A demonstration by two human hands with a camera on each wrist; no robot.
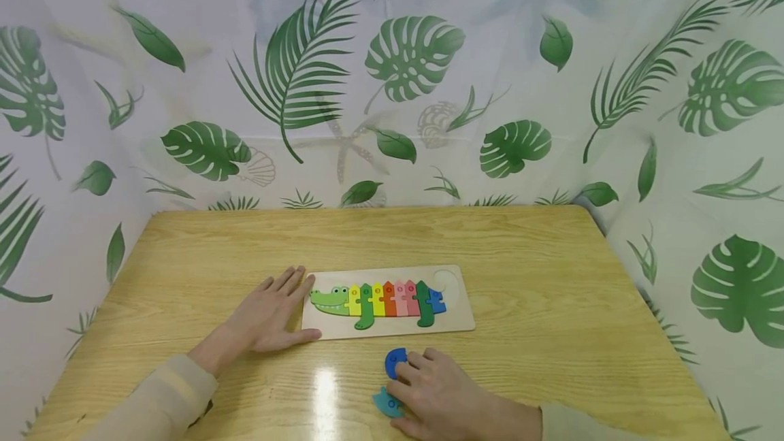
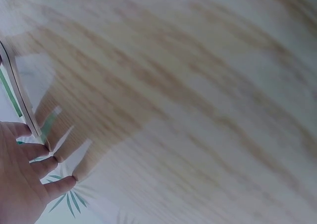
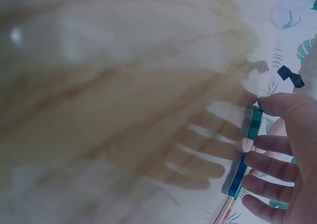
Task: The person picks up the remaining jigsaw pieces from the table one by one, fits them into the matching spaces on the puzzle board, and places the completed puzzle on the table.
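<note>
A wooden puzzle board point(image 1: 462, 315) lies on the table with a crocodile point(image 1: 331, 301) of coloured, numbered pieces in it. Bare wood shows in a curved recess at its upper right. My left hand point(image 1: 278, 312) is spread flat at the board's left end, forefinger and thumb on its edge. Below the board, my right hand point(image 1: 444, 393) pinches a teal puzzle piece point(image 1: 387, 403) between thumb and forefinger, low over the tabletop. Just above it a blue puzzle piece point(image 1: 395, 361) lies beside the other fingertips; the right wrist view shows both pieces side by side.
The wooden table point(image 1: 539, 264) carries the board and the loose pieces. Behind it and at both sides hangs a white cloth point(image 1: 429, 175) printed with green leaves. Light glares off the tabletop between the hands.
</note>
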